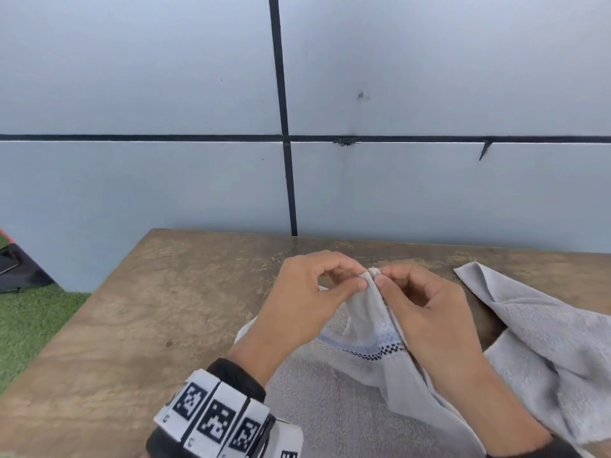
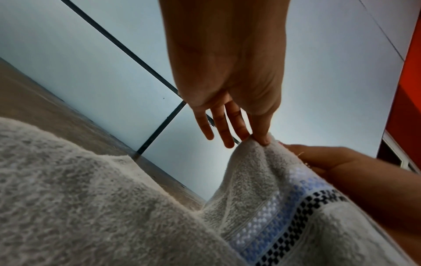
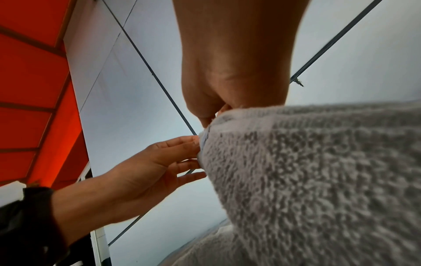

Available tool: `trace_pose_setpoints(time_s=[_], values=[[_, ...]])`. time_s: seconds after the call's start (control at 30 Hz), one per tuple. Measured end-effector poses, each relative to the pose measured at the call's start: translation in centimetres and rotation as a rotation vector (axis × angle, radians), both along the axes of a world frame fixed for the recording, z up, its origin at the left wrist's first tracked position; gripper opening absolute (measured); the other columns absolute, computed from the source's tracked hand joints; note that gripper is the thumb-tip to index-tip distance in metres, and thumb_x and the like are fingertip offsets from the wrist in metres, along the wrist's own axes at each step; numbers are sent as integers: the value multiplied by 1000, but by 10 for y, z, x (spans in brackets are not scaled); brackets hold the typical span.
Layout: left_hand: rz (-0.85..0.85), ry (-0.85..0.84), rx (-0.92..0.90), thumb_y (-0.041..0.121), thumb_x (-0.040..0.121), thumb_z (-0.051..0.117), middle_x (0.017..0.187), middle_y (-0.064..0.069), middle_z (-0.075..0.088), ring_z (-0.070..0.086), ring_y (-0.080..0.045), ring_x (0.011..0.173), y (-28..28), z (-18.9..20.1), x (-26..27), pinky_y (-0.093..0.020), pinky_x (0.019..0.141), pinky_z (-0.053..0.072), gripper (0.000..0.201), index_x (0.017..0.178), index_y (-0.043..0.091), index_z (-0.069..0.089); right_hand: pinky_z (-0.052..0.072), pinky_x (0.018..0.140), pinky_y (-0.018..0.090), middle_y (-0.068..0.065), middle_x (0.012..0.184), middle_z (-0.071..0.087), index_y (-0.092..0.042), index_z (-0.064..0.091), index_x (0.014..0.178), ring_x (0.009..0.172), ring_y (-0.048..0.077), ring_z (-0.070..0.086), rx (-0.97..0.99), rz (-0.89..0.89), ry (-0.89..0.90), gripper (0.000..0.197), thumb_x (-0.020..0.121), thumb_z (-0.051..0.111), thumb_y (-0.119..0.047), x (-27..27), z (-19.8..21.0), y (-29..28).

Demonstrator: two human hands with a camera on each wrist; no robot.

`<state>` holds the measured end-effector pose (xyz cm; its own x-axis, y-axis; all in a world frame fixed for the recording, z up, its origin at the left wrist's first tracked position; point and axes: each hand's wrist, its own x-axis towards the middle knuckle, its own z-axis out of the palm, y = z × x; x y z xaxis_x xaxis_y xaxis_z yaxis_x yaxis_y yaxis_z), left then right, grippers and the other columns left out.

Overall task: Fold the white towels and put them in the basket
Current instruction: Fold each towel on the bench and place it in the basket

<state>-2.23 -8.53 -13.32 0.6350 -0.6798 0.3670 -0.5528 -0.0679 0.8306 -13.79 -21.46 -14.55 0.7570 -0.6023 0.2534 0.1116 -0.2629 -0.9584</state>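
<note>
A white towel (image 1: 367,338) with a blue and black checked band (image 2: 284,219) lies on the wooden table (image 1: 148,325) and rises to a peak between my hands. My left hand (image 1: 310,292) pinches its corner between thumb and forefinger; in the left wrist view the other fingers (image 2: 218,124) stay straight. My right hand (image 1: 426,305) pinches the same corner from the right, and the towel (image 3: 318,180) drapes over that wrist. No basket is in view.
A second white towel (image 1: 545,345) lies crumpled on the table at the right. A pale panelled wall (image 1: 165,110) stands behind the table. Green turf (image 1: 29,322) lies off the left edge. An orange awning (image 3: 29,72) shows overhead.
</note>
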Motion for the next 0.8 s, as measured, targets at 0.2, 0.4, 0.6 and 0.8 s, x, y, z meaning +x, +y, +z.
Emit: trace_pose_setpoints(time_s=[0.2,0.4,0.6,0.8], values=[[17,-8,4,17,83,79,83,8,75,68,-13,81,-5,0,2,-22,79,52,7,88,21,80,56,73,32,-3,80,76,-24,77,86,77,20,71,6,-10,7,12,91,70,-16,-2,-1,-5],[19,26,3,22,81,82,78,8,75,69,-12,79,-8,4,-1,-12,73,48,6,87,23,79,56,75,30,-5,80,77,-23,77,87,80,21,71,2,-39,14,11,90,70,-15,-4,-1,-7],[34,21,22,25,80,82,78,10,75,69,-13,78,-10,3,-1,-34,80,54,8,87,26,79,57,79,29,-8,84,77,-23,78,90,82,13,73,-18,-41,26,15,92,68,-14,-5,0,-8],[46,-12,26,23,81,82,92,14,73,66,-11,83,-11,-1,-1,-34,82,54,20,100,29,78,56,76,20,-10,83,77,-25,78,88,81,8,72,-9,-31,29,16,92,68,-13,-5,2,-6]])
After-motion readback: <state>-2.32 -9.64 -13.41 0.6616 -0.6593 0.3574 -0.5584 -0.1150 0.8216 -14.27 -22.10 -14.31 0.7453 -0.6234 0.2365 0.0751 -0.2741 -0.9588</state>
